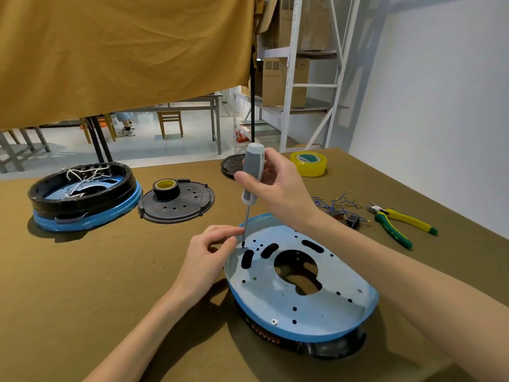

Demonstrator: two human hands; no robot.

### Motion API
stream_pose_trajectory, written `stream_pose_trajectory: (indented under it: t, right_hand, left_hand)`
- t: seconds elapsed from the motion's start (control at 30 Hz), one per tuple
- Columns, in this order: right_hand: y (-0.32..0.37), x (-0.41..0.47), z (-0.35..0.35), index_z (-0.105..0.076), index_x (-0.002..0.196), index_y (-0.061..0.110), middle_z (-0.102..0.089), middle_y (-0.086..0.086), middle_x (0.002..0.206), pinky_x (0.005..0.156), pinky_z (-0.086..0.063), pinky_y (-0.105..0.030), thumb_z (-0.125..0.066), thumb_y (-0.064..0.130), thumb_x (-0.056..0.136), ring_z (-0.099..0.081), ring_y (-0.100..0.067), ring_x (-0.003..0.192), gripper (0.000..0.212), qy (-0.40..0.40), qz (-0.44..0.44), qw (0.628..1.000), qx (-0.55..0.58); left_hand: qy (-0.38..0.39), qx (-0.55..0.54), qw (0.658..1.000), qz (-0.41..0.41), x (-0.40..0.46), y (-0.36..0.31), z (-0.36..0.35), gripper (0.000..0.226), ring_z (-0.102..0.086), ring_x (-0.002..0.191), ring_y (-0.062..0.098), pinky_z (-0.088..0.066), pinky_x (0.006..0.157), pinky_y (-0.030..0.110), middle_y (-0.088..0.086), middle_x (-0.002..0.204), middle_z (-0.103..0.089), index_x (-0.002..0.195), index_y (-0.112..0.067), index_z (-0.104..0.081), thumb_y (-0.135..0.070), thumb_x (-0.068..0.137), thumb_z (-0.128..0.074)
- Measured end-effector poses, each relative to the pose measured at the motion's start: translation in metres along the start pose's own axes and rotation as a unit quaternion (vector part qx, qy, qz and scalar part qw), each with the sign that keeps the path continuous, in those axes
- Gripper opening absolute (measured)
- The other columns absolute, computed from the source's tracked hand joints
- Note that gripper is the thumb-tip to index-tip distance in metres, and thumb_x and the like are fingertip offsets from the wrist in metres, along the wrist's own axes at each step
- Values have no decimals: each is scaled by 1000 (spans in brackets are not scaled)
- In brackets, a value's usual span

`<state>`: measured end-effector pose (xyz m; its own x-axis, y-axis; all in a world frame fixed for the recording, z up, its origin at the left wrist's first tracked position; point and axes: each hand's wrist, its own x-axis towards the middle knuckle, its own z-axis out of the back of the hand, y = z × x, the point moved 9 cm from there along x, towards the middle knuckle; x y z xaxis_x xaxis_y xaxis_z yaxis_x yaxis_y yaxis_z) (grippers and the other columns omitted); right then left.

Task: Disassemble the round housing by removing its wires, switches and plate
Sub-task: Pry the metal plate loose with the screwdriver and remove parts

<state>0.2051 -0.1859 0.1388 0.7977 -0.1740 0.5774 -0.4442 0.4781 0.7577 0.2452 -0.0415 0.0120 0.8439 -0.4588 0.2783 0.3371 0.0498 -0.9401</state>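
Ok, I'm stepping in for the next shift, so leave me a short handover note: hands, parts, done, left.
Right hand grips the screwdriver upright, tip on a screw at the plate's far left edge.
Left hand pinches the shaft near the tip, resting by the housing's rim.
Plate is on the housing; two more screws show near its front and right edges.
Done: wires and switches lie loose on the table, beside the pliers.
Left: undo the screws, lift the plate off.
A second housing, far left, has its wires inside.

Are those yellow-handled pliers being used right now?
No, the pliers lie untouched on the table; the right hand holds a screwdriver.
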Motion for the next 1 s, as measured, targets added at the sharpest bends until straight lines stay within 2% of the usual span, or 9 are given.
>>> stream_pose_trajectory:
  t: [0.2,0.3,0.4,0.5,0.6,0.73,0.83,0.9,1.0]
  right_hand:
    - [-6,3,-17,-46,103,10,-68,-15,85,63,-60,-34,-74,18,92,-71,-21,69,31,-6,-72,996,44]
    - [-12,3,-39,-46,104,9,-57,-12,73,51,-50,-22,-65,16,97,-56,-17,57,21,31,-118,988,92]
    - [-17,5,-45,-46,80,13,-45,-5,59,48,-39,-29,-66,14,95,-41,-19,50,25,51,-139,980,133]
    - [-15,7,-55,-42,66,15,-36,-3,52,44,-31,-27,-68,13,94,-30,-19,44,38,126,-154,958,208]
    - [-10,11,-54,-51,70,13,-49,-5,55,51,-45,-32,-72,21,92,-46,-21,49,31,151,-142,962,178]
    - [-15,10,-13,-60,98,10,-67,-10,79,69,-61,-31,-82,36,83,-67,-17,69,37,-5,-130,983,131]
    - [-6,6,8,-64,87,16,-67,-6,76,62,-54,-20,-85,39,79,-62,-7,66,32,-94,-77,990,73]
    - [11,10,12,-68,84,12,-68,-10,77,59,-52,-27,-84,35,82,-61,-14,66,28,-74,-8,997,6]
    - [28,21,3,-74,99,5,-72,-12,89,74,-56,-41,-75,26,92,-66,-24,81,22,55,32,996,-64]
  left_hand:
    - [12,76,996,-53,9,-20,-2,22,-61,111,-2,-50,79,16,-19,120,-67,115,-29,-77,-19,98,-66]
    - [34,49,995,-83,18,-35,-9,23,-66,107,3,-48,81,10,-18,112,-75,114,-29,-76,-17,102,-61]
    - [51,44,995,-76,22,-33,-13,21,-71,100,7,-53,89,18,-15,102,-79,111,-26,-78,-17,103,-60]
    - [32,58,993,-97,22,-32,-8,14,-76,88,11,-58,83,24,-10,89,-80,98,-21,-81,-17,97,-68]
    - [12,55,992,-115,22,-35,-3,12,-77,81,12,-59,77,22,-10,83,-80,90,-22,-82,-16,94,-73]
    - [2,79,989,-122,24,-38,-4,9,-76,77,10,-61,73,25,-12,80,-79,90,-23,-84,-18,91,-76]
    - [-5,91,987,-133,24,-40,-5,8,-76,74,9,-62,71,24,-14,77,-78,89,-24,-84,-20,90,-77]
    - [-13,90,986,-138,23,-40,-3,7,-75,74,8,-61,70,22,-16,77,-78,89,-26,-83,-22,90,-77]
    - [-21,124,981,-150,23,-40,-2,6,-72,84,5,-55,76,15,-21,83,-76,91,-34,-79,-29,90,-75]
